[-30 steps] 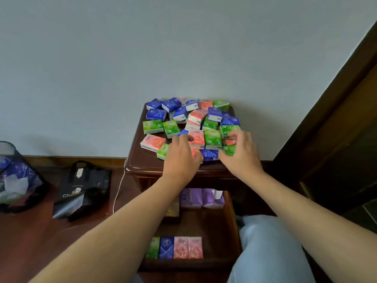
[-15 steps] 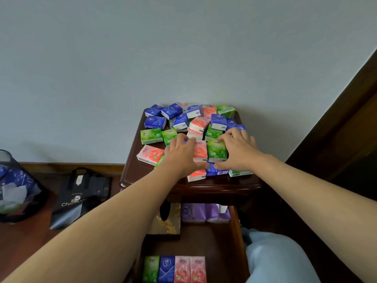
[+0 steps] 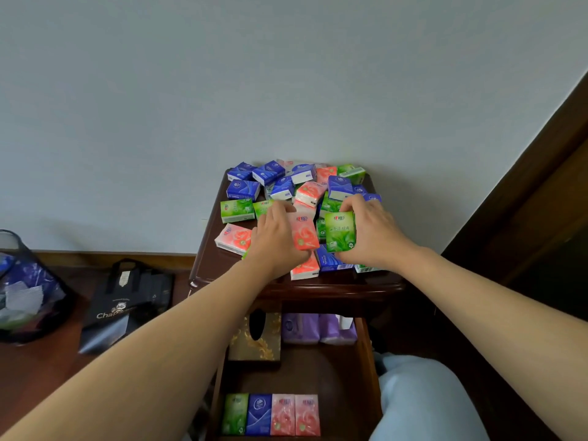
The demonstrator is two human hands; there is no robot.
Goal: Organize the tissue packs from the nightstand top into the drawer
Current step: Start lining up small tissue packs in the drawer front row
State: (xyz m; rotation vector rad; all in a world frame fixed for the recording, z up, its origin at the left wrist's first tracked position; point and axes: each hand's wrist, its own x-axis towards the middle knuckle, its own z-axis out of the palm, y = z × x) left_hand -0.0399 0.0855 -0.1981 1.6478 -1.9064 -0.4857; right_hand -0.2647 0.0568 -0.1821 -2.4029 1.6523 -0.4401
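Your left hand (image 3: 276,241) grasps a pink tissue pack (image 3: 304,232) at its left edge and holds it tilted above the pile on the nightstand (image 3: 206,265). Your right hand (image 3: 370,237) grasps a green tissue pack (image 3: 339,231), fingers curled over its far edge, thumb under its near edge; the pack stands almost upright, its printed leaf face toward you. The two lifted packs sit side by side, nearly touching.

The remaining tissue packs (image 3: 273,183) lie jumbled over the tabletop: blue ones mostly at the far left, green and pink mixed through the middle and right. One pink pack (image 3: 234,238) lies flat at the near left, apart from the heap. Another pink pack (image 3: 305,268) and a blue pack (image 3: 334,261) lie at the near edge, under your hands.

The drawer (image 3: 366,361) below is pulled open. At its near end four packs (image 3: 270,415) stand in a row: green, blue, pink, pink. At its far end lie a gold patterned tissue box (image 3: 254,342) and purple packs (image 3: 318,327).

Compared with half a second ago: both hands then lay flat on the pile; now each has a pack raised off it. The row in the drawer is unchanged.

On the floor to the left sit a black bag (image 3: 127,303) and a dark mesh bin (image 3: 28,288).
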